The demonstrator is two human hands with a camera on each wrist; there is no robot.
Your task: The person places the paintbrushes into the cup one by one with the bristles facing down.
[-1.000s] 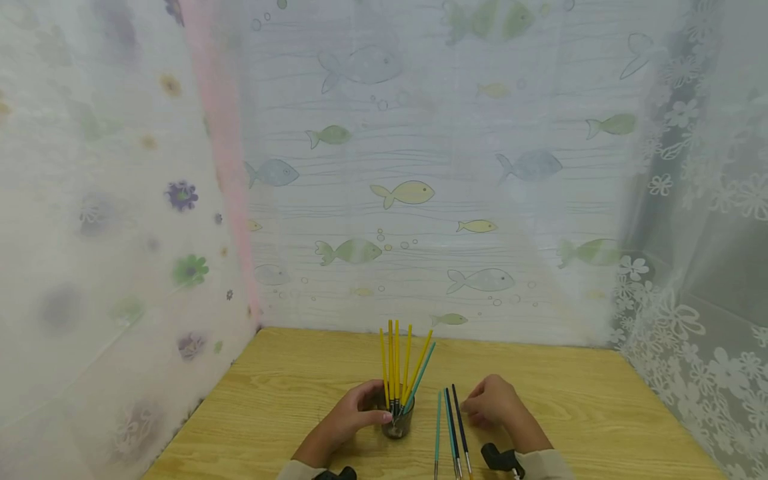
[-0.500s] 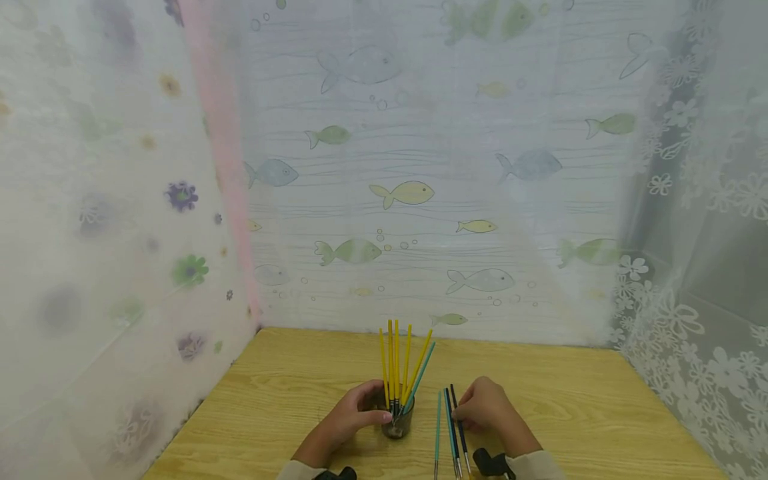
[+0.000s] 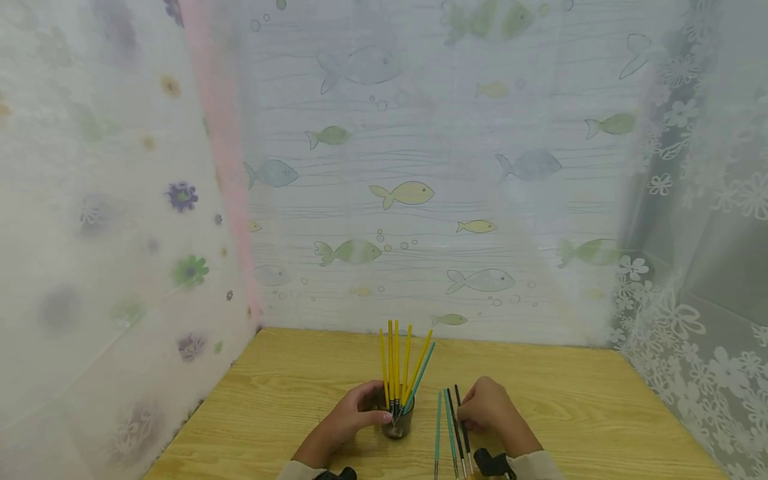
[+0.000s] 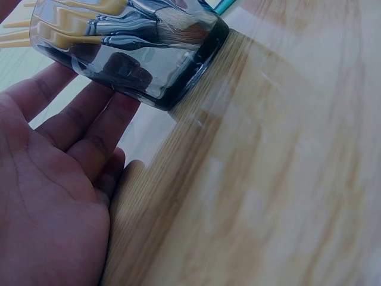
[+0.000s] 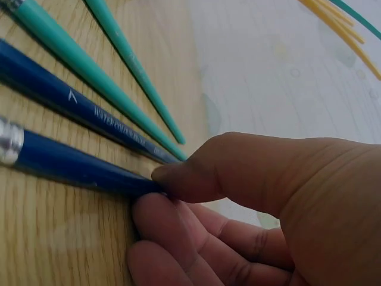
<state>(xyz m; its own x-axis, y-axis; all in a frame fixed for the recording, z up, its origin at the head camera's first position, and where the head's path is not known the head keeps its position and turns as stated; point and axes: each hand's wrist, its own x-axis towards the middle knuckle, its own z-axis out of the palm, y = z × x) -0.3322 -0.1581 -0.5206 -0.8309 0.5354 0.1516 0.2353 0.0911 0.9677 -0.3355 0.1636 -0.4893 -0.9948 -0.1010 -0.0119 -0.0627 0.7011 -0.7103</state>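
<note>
R hand (image 5: 250,196) grip pinches dark-blue paintbrush handle (image 5: 77,170) flat on wooden tabletop (image 3: 570,400); lift clear of neighbours. L hand (image 3: 351,417) grip wraps, steadies dark glass cup (image 3: 397,421).

Wood table (image 3: 570,407): glass cup (image 3: 397,424), loose brushes (image 3: 451,433).

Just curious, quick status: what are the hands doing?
Left hand holds glass cup. Right hand pinches dark blue brush on table. Nothing blocking.
</note>
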